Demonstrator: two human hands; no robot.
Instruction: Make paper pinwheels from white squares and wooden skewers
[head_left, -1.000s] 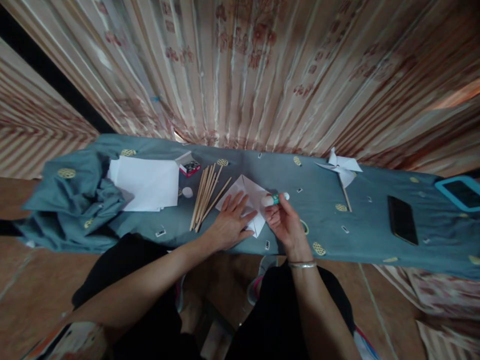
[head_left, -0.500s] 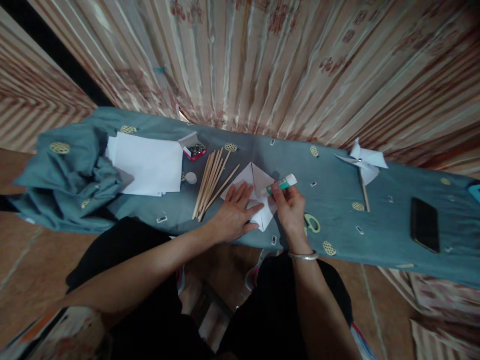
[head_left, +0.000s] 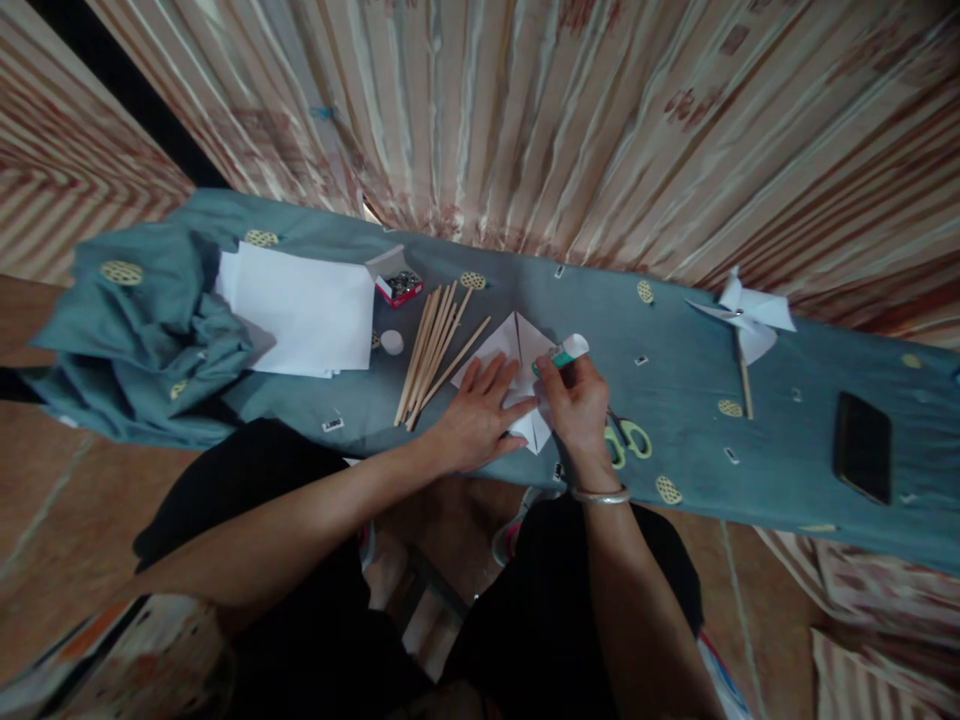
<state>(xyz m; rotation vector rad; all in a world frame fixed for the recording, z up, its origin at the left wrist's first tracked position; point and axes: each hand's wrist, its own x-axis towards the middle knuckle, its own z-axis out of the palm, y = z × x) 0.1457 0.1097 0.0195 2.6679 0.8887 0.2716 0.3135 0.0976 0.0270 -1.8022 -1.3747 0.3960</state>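
Note:
A square of white paper (head_left: 534, 335) with slits running in from its corners lies on the cloth in front of me. My left hand (head_left: 484, 408) rests flat on its left part, fingers spread. In my right hand (head_left: 576, 400) is a green and white glue stick (head_left: 564, 354), its lower end at the right part of the paper. My fingers hide part of that end. Green-handled scissors (head_left: 628, 440) lie beside my right wrist, partly covered by it. Left of the paper lie several thin wooden sticks (head_left: 429, 350) and a round white cap (head_left: 391, 342).
A stack of white paper (head_left: 307, 310) and an open small box (head_left: 400, 286) of metal bits lie to the left. On the right are a paper pinwheel (head_left: 752, 318) on a stick and a dark phone (head_left: 862, 447). A striped curtain (head_left: 487, 120) hangs behind the cloth-covered table (head_left: 682, 390).
The view has shifted slightly. My right hand has tilted the glue stick a little and moved slightly against the paper, and more of the scissors shows. My left hand keeps its place on the paper.

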